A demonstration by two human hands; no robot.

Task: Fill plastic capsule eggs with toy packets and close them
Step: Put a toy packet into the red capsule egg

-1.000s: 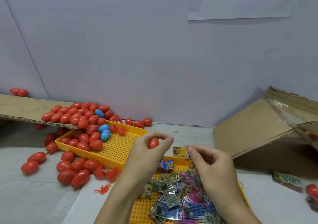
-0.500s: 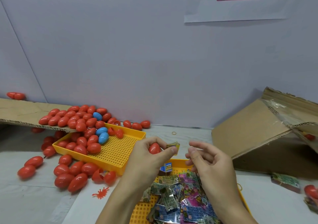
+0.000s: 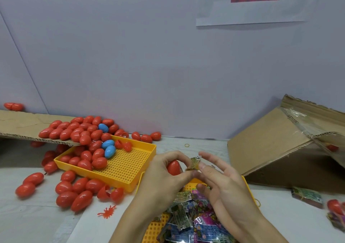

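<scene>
My left hand (image 3: 162,177) grips an open red capsule egg (image 3: 173,167) above the near yellow tray. A folded toy packet (image 3: 194,163) sticks out at the egg's mouth, held there by my left thumb. My right hand (image 3: 222,181) is just right of it; its index fingertip presses on the packet and the other fingers are spread. A heap of toy packets (image 3: 188,222) lies in the near tray (image 3: 249,188) below my hands. Several red eggs and three blue eggs (image 3: 109,149) fill the far yellow tray (image 3: 130,177).
Red eggs (image 3: 74,192) are scattered on the table at left and on a cardboard sheet (image 3: 18,123). A tilted cardboard box (image 3: 270,149) stands at right, with a packet bundle (image 3: 307,196) beside it. A red splat toy (image 3: 107,212) and a rubber band (image 3: 186,145) lie loose.
The packet passed from my right hand to the egg in my left hand. My right hand let go, then came back and now pushes the packet at the egg.
</scene>
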